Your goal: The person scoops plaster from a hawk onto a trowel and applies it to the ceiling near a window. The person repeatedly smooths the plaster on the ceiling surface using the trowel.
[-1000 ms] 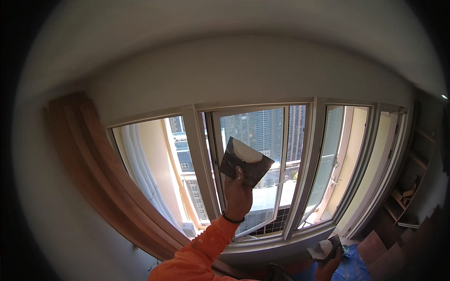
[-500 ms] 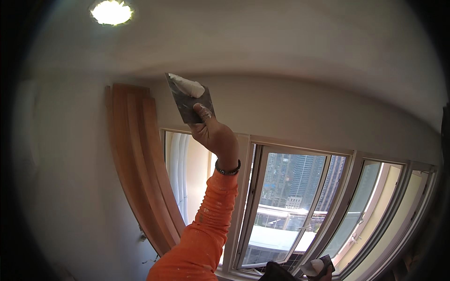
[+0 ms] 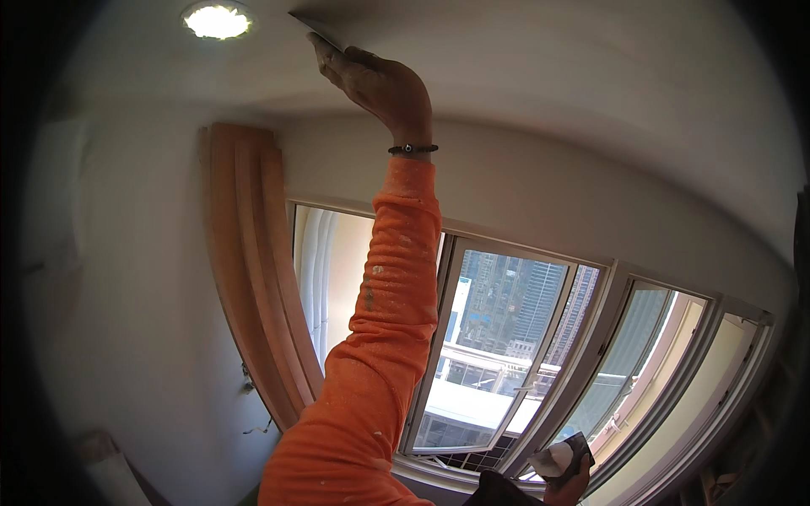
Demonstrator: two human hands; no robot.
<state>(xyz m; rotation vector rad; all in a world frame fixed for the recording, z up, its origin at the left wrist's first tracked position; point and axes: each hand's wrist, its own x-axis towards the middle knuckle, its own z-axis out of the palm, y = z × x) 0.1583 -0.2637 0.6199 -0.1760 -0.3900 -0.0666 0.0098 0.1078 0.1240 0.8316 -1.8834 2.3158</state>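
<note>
My left hand, at the end of a raised orange sleeve, is closed around a flat metal putty knife. The blade shows nearly edge-on and lies against, or very close to, the pale ceiling, to the right of a round lit lamp. Whether filler is on its upper face is hidden. Low at the right, my right hand grips a second flat blade. A lump of whitish filler sits on it.
Below my raised arm are framed windows, one sash tilted, with tall buildings outside. Wooden boards stand upright against the left wall. A recessed lamp shines from the ceiling. Loose wires stick out low on the wall.
My left hand has risen to the ceiling, turning the putty knife from face-on to edge-on; its white filler no longer shows. My right hand and its blade have come further into view.
</note>
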